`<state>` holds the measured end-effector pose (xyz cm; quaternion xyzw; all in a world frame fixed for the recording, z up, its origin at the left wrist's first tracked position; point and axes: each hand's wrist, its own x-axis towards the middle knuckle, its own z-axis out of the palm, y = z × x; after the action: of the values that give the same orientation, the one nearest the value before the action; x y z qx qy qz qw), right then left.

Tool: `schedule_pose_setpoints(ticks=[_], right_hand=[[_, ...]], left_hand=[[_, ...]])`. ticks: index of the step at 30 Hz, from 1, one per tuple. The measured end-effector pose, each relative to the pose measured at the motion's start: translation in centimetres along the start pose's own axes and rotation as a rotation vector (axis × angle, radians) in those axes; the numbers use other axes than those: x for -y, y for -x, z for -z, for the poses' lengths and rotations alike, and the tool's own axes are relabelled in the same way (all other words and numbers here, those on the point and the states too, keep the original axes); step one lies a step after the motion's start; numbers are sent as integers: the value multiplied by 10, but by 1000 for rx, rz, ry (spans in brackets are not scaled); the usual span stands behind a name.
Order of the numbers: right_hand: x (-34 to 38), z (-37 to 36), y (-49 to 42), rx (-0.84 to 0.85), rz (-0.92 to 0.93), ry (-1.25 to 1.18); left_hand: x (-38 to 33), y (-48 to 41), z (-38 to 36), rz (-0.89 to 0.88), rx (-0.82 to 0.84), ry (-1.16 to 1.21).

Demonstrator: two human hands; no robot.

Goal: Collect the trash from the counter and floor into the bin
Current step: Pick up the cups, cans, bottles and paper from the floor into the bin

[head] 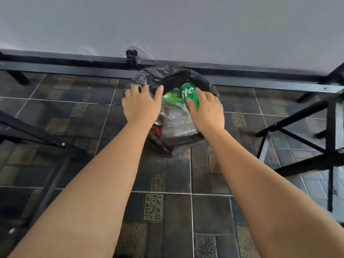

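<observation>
A bin lined with a black plastic bag stands on the tiled floor against the wall. Inside lie clear plastic cups, crumpled clear plastic, green wrapping and something red. My right hand is over the bin's right side, shut on a green Sprite can that is tilted over the opening. My left hand rests on the bin's left rim with fingers spread on the bag's edge, holding nothing.
Dark patterned floor tiles surround the bin. Black metal frame legs stand at the right, and another dark frame bar crosses at the left. A black rail runs along the grey wall's base.
</observation>
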<state>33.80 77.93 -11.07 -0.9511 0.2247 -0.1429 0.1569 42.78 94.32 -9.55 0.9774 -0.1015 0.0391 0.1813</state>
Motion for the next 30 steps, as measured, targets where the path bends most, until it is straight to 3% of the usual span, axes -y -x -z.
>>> schedule_pose_setpoints(ticks=[2,4,9,12,16,19,24,30], right_hand=[[-10,0,0,-26,-17,23],[-20,2,-1,-21,-58,63],[-32,6,-12,149,-176,-16],[-30,10,-16,206,-243,-227],[-33,6,-19,90,-351,-638],[-39,-2,-25,102,-469,-825],[-38,3,-13,85,-549,-884],[-15,95,5,145,-608,-874]], left_hand=[[7,0,1,-45,-121,-12],[17,-2,0,-19,-131,2],[40,-3,-2,226,162,237],[39,-3,-5,230,186,410],[38,-3,-5,306,151,641],[38,-3,-8,329,126,808],[30,11,1,429,93,913],[-1,47,80,474,98,938]])
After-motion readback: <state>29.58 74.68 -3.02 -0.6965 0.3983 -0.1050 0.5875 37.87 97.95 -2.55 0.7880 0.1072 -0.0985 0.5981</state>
